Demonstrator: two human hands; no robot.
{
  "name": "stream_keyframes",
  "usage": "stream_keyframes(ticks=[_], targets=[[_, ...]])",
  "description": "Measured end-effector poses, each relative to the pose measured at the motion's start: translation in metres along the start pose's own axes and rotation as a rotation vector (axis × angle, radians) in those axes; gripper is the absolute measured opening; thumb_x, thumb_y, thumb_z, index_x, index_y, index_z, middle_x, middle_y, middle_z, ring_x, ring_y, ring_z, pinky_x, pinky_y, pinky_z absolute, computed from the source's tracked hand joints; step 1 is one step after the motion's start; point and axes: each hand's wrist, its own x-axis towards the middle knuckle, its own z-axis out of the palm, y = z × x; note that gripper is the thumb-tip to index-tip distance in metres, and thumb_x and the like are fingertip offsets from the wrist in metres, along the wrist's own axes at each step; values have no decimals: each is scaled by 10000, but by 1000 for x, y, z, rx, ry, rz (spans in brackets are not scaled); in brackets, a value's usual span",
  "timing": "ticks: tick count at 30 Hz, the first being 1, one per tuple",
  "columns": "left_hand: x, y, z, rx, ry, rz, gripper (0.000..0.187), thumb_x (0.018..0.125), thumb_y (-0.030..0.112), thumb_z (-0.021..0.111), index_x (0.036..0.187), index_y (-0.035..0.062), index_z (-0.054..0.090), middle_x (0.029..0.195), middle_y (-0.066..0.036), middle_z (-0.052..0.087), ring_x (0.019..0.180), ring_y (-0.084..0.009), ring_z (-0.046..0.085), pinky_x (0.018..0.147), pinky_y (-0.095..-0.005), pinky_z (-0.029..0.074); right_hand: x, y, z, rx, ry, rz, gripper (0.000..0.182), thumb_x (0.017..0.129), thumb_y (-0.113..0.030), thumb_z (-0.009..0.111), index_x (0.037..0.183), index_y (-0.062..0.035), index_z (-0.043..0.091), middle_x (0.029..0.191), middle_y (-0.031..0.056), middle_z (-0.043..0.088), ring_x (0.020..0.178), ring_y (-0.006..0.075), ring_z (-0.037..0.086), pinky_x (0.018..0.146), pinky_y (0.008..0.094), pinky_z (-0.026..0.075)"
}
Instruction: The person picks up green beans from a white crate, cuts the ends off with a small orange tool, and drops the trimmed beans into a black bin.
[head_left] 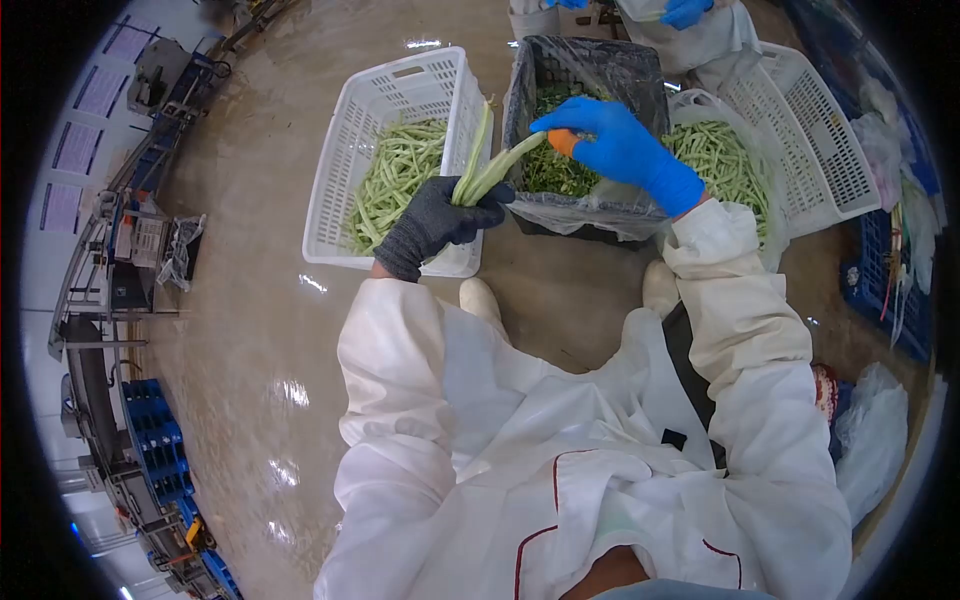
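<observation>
My left hand (435,222), in a dark grey knit glove, is closed around a few long pale-green beans (490,178) that point up and to the right. My right hand (625,152), in a blue glove with an orange cover (563,142) on the thumb, pinches the far end of one of these beans. Beneath the right hand stands a black-lined crate (610,60) with green trimmings and leafy bits inside. Left of it, a white slotted crate (468,110) contains many green beans; my left hand is over its near right corner.
A clear plastic bag of beans (720,160) sits right of the black-lined crate, beside white crates (800,130). Across from me is another person with blue gloves (685,12). A blue crate (885,285) and plastic bags (870,440) lie right. Machinery (100,350) lines the left wall.
</observation>
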Motion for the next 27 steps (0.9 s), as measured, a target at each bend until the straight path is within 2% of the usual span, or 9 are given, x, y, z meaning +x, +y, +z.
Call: stream_keyframes(ticks=[5,8,10,14,17,19,22,24,27], targets=[[14,-24,-2,13,154,65,248,811,227,753,977,47,710,714,16,615,569,-52,505,513,-223,412,-3,-4,9,-345,56,0,288,859,-38,563,1137,-49,638,1002,115,655,868,236,613,818,338,490],[20,-23,13,250,261,259,302,830,281,747,985,27,700,759,-10,645,624,-77,547,572,-253,453,2,-7,22,52,304,165,272,864,-55,559,1125,-39,634,955,96,650,843,185,595,814,314,486],[23,-16,22,493,332,306,322,838,288,744,1000,15,693,814,-32,673,679,-93,579,633,-266,480,6,-9,19,378,272,216,264,869,-70,560,1118,-36,643,949,89,651,840,165,588,817,311,486],[22,-10,26,-154,324,248,307,864,261,710,1054,21,701,985,-45,690,801,-114,615,743,-268,496,6,-11,34,511,109,263,257,873,-94,569,1105,-36,663,999,97,674,850,151,603,817,315,491],[16,4,10,-232,471,311,265,906,100,605,1162,86,675,1006,-63,675,851,-118,624,758,-260,490,-9,-19,52,315,-84,337,209,833,-93,566,988,-44,698,985,175,688,862,269,665,810,353,508],[10,-6,-15,82,621,506,453,889,-60,492,1272,152,608,902,-37,623,797,-136,608,751,-269,507,-18,-7,51,30,-56,367,229,818,-112,586,1011,-69,702,978,184,688,881,318,664,822,384,507],[5,-10,-35,-468,661,418,322,966,99,517,1278,122,596,893,-20,588,789,-112,578,736,-254,499,-25,32,46,-299,107,276,281,808,-128,607,1072,-102,698,993,186,684,882,321,663,832,388,506],[9,-15,-32,-676,627,460,298,941,169,593,1222,75,625,956,-24,608,803,-104,579,718,-247,494,-23,38,46,-389,288,144,331,802,-126,617,1125,-127,688,1015,187,679,878,286,671,843,375,508],[13,-20,-22,-699,558,511,335,924,212,638,1214,45,623,1006,-30,617,831,-107,592,700,-250,514,-9,8,45,204,-86,386,352,837,-109,602,1183,-101,664,1061,170,681,885,230,673,838,338,525]])
